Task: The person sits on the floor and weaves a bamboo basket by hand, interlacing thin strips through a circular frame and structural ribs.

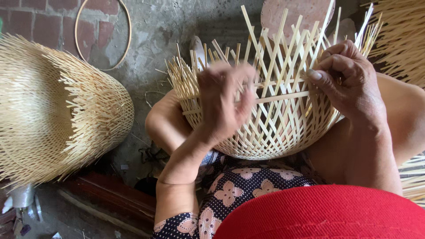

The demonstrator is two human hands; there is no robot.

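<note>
A half-woven bamboo basket [274, 132] rests on my lap, its loose strips sticking up and away from me. My left hand [223, 99] is blurred by motion at the basket's left side, fingers curled around the upright strips. My right hand [347, 77] pinches strips at the basket's right rim between thumb and fingers. A horizontal bamboo strip [283, 96] runs across the uprights between the two hands.
A large finished woven bamboo shade [57, 110] lies on its side at the left. A thin hoop [104, 35] leans on the brick and concrete wall. More bamboo strips [400, 35] fan out at the upper right. A red hat brim [327, 214] fills the bottom right.
</note>
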